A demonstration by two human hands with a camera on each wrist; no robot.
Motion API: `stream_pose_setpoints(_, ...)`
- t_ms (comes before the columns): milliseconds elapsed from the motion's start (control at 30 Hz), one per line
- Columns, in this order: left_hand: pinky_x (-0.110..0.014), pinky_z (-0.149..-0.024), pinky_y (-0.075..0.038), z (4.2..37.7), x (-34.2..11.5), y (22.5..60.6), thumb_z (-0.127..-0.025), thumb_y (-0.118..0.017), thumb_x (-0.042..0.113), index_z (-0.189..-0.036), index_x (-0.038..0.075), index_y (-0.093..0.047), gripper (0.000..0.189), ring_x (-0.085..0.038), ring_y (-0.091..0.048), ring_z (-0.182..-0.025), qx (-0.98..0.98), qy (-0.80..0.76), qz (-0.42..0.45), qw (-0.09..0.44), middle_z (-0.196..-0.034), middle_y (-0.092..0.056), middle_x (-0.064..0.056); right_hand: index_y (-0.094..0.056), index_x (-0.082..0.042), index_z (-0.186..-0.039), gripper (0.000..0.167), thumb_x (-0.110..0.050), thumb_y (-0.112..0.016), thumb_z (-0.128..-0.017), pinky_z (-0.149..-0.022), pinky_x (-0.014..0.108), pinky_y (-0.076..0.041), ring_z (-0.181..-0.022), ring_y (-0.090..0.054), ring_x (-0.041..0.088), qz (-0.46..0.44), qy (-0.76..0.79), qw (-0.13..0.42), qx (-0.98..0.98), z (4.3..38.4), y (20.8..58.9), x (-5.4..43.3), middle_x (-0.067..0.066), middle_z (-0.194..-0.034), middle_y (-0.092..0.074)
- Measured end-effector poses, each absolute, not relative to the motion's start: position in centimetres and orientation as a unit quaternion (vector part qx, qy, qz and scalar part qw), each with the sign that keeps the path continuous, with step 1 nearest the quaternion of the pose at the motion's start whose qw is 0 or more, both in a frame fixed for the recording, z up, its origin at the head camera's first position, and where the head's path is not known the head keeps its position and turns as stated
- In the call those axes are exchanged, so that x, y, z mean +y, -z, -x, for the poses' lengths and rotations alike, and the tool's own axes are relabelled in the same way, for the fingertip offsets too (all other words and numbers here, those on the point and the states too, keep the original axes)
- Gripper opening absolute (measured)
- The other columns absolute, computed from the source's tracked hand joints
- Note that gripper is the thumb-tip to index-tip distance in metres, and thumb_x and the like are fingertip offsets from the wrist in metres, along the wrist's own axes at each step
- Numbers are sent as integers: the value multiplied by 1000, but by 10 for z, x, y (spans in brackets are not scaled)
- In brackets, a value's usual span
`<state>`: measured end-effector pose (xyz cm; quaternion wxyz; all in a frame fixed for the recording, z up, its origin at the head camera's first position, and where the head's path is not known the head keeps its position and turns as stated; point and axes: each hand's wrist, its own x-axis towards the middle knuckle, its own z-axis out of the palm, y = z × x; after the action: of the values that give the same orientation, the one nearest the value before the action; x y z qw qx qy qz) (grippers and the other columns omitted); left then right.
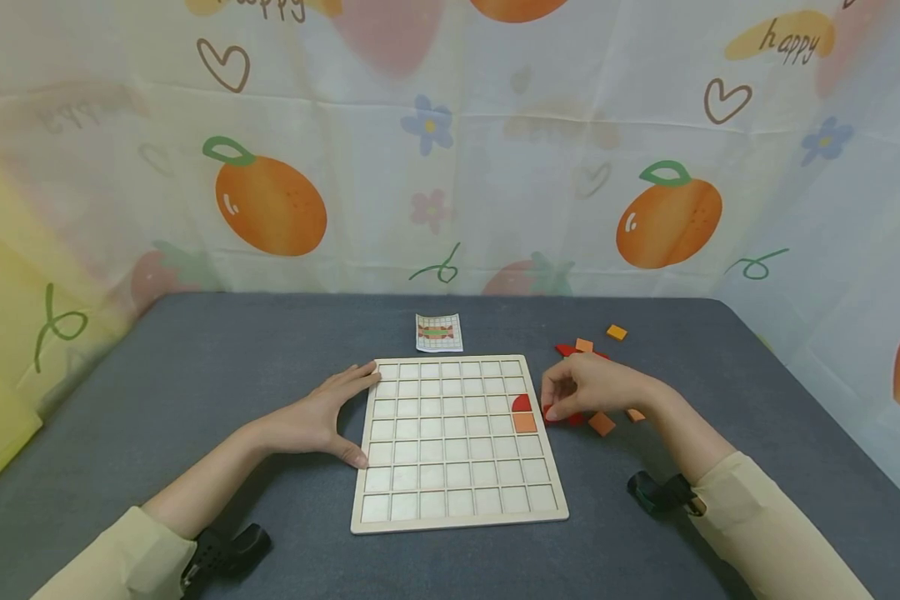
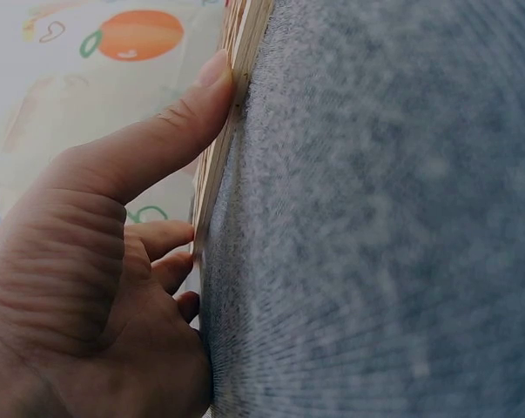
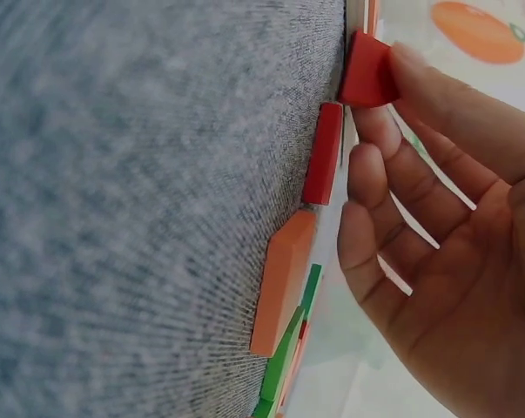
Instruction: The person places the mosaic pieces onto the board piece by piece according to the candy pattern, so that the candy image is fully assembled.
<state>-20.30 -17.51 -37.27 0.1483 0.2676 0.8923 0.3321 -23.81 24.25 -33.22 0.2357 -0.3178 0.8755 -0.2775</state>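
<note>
A: Which hand had a piece?

B: Right hand (image 1: 596, 382). I saw its thumb and forefinger clamped on a red piece (image 3: 368, 71), just outside the board's (image 1: 453, 477) right edge. I couldn't tell if another finger backed it up.

A: And the left hand (image 1: 311, 419)?

B: On the board's left edge. Thumb apart from the fingers: thumb about midway along, fingertips up by the far-left corner.

A: Where was the board?

B: Flat on the dark table (image 1: 285, 525), middle of it, away from the left and right edges. I counted two filled cells, both along the board's right edge: a rounded red piece (image 1: 522, 403), then an orange square (image 1: 524, 422) on its near side.

A: Loose stuff?

B: Orange block (image 1: 602, 423) and other pieces under and around the right hand. Yellow block (image 1: 617, 332) sat toward the table's far-right corner. The right wrist view also gave me a green piece (image 3: 284, 353). Printed card (image 1: 439, 333) lay just past the board's far edge.
</note>
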Motion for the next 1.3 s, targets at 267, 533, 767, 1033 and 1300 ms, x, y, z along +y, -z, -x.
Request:
stream_pose_setpoints(267,-76,-113,-11,203,-175,373,-67,-88,46,-157,5,-25,117,-46,-3,-154,893,-331,-269,146,-168,-10,-14,-66,-14,-92,12,-24,-70,-92,-72,28,-53,-75,-65,17,312,306,240,867,238,330,242,2,-86,-70)
stream_pose_setpoints(533,-76,-112,-10,203,-174,372,-67,-88,46,-156,4,-24,118,-47,-3,-153,893,-329,-268,146,-168,-10,-15,-63,-6,-100,16,-22,-66,-95,-77,33,-57,-85,-70,23,303,356,271,841,237,330,240,12,-96,-73)
stream_pose_setpoints(767,-76,-113,-11,204,-175,373,-67,-88,46,-157,5,-25,118,-46,-3,-154,894,-329,-268,145,-168,-10,-14,-64,-7,-98,15,-22,-67,-95,-75,37,-58,-82,-71,28,304,367,284,832,234,329,235,13,-91,-73)
stream_pose_setpoints(1033,-75,-113,-12,204,-175,374,-67,-88,47,-157,5,-25,118,-46,-3,-154,894,-328,-271,143,-168,-10,-14,-70,-11,-100,13,-17,-73,-89,-73,31,-56,-80,-68,21,312,349,275,840,231,328,229,8,-88,-73)
stream_pose_setpoints(1300,-76,-113,-11,203,-175,373,-67,-88,47,-157,5,-24,118,-46,-2,-154,893,-329,-271,144,-168,-9,-14,-71,-13,-97,13,-17,-77,-85,-72,29,-56,-81,-69,18,322,347,276,837,230,328,221,6,-89,-74)
